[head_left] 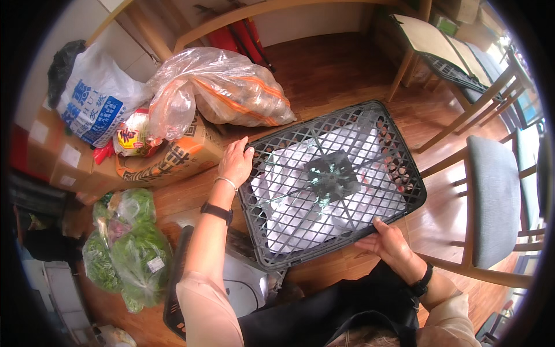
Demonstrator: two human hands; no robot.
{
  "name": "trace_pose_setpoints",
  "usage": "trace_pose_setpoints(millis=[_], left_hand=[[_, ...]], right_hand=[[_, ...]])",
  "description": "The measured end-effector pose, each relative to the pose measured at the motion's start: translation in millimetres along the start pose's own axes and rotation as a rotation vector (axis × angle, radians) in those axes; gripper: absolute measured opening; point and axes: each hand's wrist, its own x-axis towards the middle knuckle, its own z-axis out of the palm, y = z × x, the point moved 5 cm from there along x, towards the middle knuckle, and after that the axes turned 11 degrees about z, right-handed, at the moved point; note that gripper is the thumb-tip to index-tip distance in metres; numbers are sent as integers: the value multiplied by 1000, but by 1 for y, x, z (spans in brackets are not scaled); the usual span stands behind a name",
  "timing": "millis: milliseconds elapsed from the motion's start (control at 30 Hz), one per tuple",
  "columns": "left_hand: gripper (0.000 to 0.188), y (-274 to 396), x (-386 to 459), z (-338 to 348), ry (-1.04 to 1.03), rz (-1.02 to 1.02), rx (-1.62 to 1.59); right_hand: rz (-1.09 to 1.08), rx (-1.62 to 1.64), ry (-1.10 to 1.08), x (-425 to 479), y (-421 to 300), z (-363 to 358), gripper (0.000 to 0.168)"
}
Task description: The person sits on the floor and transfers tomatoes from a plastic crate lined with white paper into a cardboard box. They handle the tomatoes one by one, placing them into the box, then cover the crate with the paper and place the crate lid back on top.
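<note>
A black plastic lattice crate is in front of me, tilted in my view, with a solid square at the middle of its mesh. White sheets show through the lattice; whether they lie in the crate or under it, I cannot tell. My left hand grips the crate's left rim, fingers pointing away from me. On the near right rim is my right hand, its thumb over the edge and its fingers below. Left of my left forearm, clear plastic bags of green leafy vegetables lie on the floor.
Cardboard boxes stand at the left, topped by a white printed plastic bag. Behind them sits a large clear bag with orange stripes. Another dark crate is by my left arm. Wooden chairs, one with a grey back, stand right.
</note>
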Motion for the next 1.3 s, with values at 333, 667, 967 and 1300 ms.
trace_pose_setpoints(millis=[333,667,967,1300], left_hand=[[31,8,-55,-2,-109,-74,-84],[38,106,-167,31,-622,-352,-762],[36,178,-198,72,-961,-434,-1141],[49,105,-29,78,-253,-284,-895]], right_hand=[[-232,-248,275,57,-81,-76,50],[-685,-808,384,57,-183,-74,53],[-800,-1269,266,-65,-90,27,18],[12,-1220,596,-95,-65,-103,52]])
